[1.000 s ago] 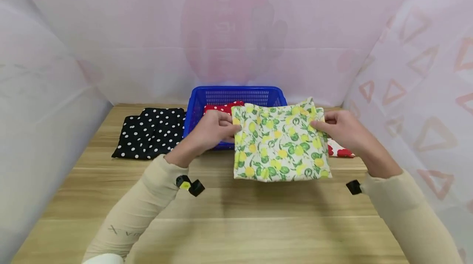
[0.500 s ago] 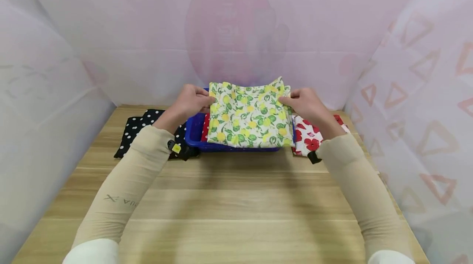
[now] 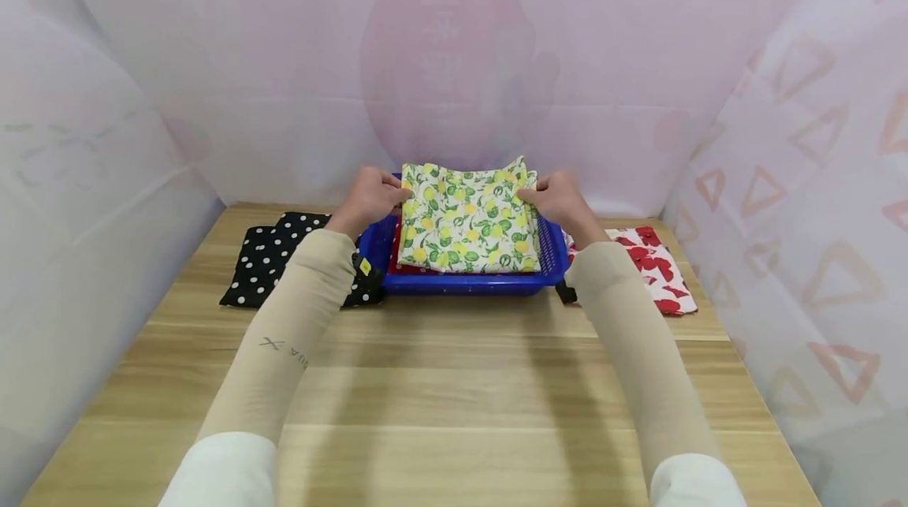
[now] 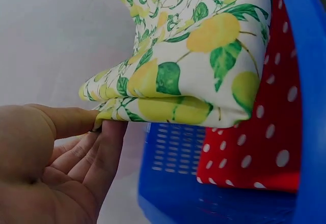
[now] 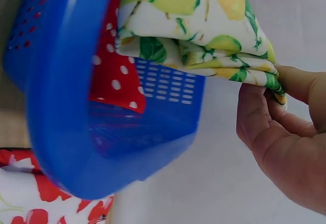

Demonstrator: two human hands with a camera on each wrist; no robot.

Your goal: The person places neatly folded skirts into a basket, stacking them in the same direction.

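Note:
A folded lemon-print cloth hangs over the blue basket, its near edge low within the rim. My left hand pinches its left far corner between thumb and fingers; the left wrist view shows the folded layers at that left hand. At the other far corner my right hand pinches the cloth the same way, seen close in the right wrist view. Beneath it, in the basket, lies a red cloth with white dots, mostly covered in the head view.
A folded black cloth with white dots lies on the wooden table left of the basket. To the right is a white cloth with red flowers, partly behind my right forearm. Fabric walls enclose the back and sides.
The lemon-print cloth has moved forward and left, from in front of the basket to over it, then slightly lower into it. Both hands have kept their pinch.

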